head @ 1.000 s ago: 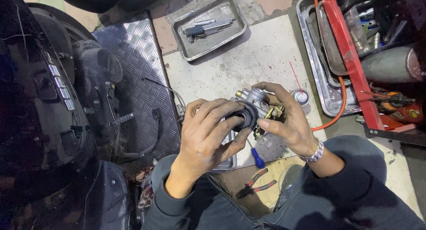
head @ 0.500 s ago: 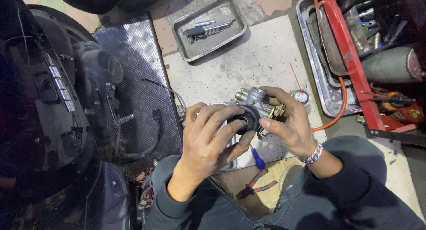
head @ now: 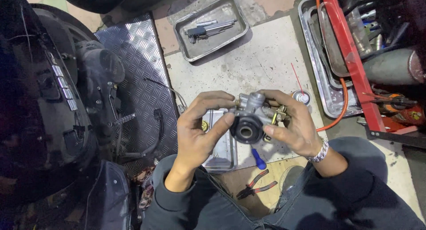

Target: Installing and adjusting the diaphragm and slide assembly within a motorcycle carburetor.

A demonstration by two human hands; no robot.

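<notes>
Workshop floor [head: 266, 61], pale concrete slab, stained and scratched; viewed from above over the person's knees. Diamond-plate ramp [head: 137, 70] runs along the left of the slab, with a dark scooter body [head: 53, 101] beyond it at far left.

Carburetor [head: 254, 117]: small cast-metal body with a round black rubber intake boot facing the camera. Held in the air at centre frame, above the near edge of the slab, between both hands.

Left hand [head: 202, 132]: fingers curled around the left side of the carburetor, thumb pressed against the rim of the black boot, index finger arched over the top. Gripping, not spread.

Right hand [head: 295, 125]: fingers wrapped around the right side and back of the carburetor, thumb lying under the boot. Metal bracelet [head: 318, 152] on the wrist.

Surroundings: shallow steel tray [head: 211, 30] at far centre, holding a set of hex keys [head: 208, 30]. A second steel tray [head: 222, 145] lies on the floor just under the left hand. Blue-handled screwdriver [head: 257, 158] below the carburetor; red-handled pliers [head: 257, 185] nearer, between the knees. Small spray can [head: 302, 97] just right of the right hand. Red frame rail [head: 350, 57] and an orange hose [head: 342, 101] at right.
</notes>
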